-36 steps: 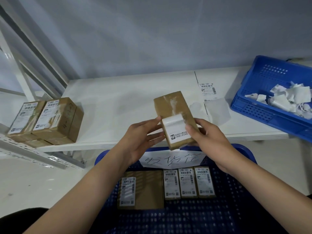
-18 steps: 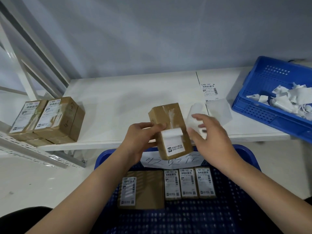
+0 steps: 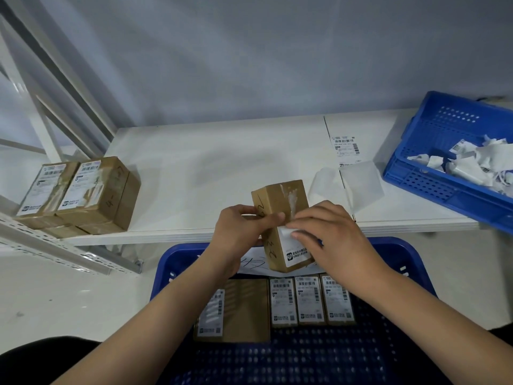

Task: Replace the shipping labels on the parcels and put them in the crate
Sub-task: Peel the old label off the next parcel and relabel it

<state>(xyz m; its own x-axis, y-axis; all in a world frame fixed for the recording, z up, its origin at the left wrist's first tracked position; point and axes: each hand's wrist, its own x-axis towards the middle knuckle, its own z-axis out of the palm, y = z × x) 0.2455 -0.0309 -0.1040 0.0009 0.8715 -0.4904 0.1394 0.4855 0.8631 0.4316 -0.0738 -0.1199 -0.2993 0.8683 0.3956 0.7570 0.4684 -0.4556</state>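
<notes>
I hold a small brown cardboard parcel (image 3: pixel 280 201) above the near blue crate (image 3: pixel 399 254). My left hand (image 3: pixel 238 232) grips its left side. My right hand (image 3: pixel 330 234) rests on the parcel's face, fingertips pinching the torn top edge of the white label remnant (image 3: pixel 293 247) still stuck to the lower part. The upper face shows tape residue where the label has come off. Inside the crate lie several labelled parcels (image 3: pixel 308 300) and one larger flat parcel (image 3: pixel 238 312).
Several labelled parcels (image 3: pixel 83 190) are stacked at the shelf's left end. A fresh label sheet (image 3: pixel 345 147) and clear backing films (image 3: pixel 358 182) lie on the white shelf (image 3: pixel 208 168). A second blue crate (image 3: pixel 433 176) at right holds torn label scraps. A handwritten paper sign hangs on the near crate.
My right hand came off the parcel with a torn strip, then returned to the remaining label piece. The parcel tilted more upright and dropped slightly toward me.
</notes>
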